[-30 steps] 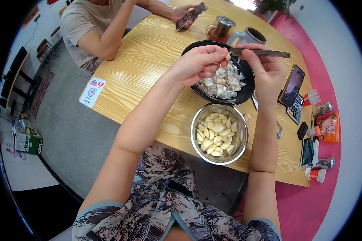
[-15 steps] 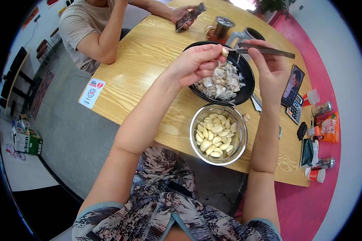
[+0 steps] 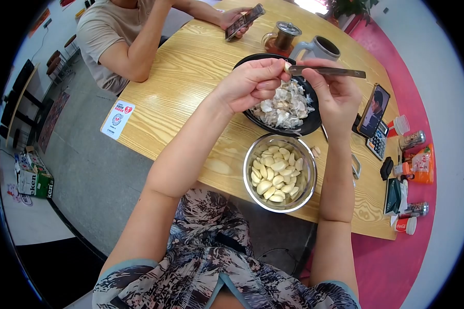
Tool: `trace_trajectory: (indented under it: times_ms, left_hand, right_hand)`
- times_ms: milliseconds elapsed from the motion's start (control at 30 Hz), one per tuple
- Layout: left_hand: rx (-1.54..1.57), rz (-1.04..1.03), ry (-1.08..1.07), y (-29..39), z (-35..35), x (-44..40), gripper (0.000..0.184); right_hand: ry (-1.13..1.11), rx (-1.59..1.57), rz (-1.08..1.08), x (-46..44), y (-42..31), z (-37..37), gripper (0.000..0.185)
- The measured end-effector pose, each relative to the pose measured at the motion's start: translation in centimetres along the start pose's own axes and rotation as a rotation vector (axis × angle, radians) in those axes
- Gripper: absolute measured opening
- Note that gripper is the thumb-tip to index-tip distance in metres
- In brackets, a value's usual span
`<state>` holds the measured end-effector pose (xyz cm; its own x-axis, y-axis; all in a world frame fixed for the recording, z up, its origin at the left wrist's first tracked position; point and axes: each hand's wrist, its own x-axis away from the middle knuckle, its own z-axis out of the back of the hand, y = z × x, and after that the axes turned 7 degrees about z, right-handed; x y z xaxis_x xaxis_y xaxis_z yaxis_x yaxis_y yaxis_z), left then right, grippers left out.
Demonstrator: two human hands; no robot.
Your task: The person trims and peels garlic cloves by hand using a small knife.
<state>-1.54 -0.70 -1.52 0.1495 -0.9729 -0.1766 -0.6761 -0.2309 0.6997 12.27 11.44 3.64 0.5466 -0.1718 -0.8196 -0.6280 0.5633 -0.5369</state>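
Your left hand [image 3: 258,85] has thumb and fingers pinched together on a small garlic clove [image 3: 287,67], which shows right at your fingertips. Your right hand [image 3: 336,91] is closed around a slim metal tool [image 3: 331,71], its tip up against that clove. Directly beneath the grip, the black dish [image 3: 313,122] holds a heap of papery garlic skins [image 3: 286,107]; nearer to you than the grip, the steel bowl [image 3: 310,188] holds peeled cloves [image 3: 277,172]. All of this is over a pale wooden table [image 3: 162,118]. Just beyond the grip are a grey mug [image 3: 319,49] and a glass teapot [image 3: 282,39]. To the right of your right hand, a propped phone [image 3: 374,110] stands beside a calculator [image 3: 379,140]. Farther off, beyond your left hand, another person [image 3: 113,44] sits at the table's edge holding a phone, and grey floor [image 3: 95,134] stretches out to the left of your left forearm.
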Motion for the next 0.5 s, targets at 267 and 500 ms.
trace_trajectory:
  times_ms: [267, 500]
  left_hand:
    - [-0.188, -0.007, 0.001, 0.4, -0.3, 0.5, 0.015]
    - [-0.34, 0.037, -0.002, -0.2, -1.4, 0.5, 0.019]
  right_hand:
    - [0.019, -0.043, -0.128, -0.2, -0.6, 0.7, 0.012]
    - [0.113, -0.006, -0.112, -0.6, -0.5, 1.7, 0.011]
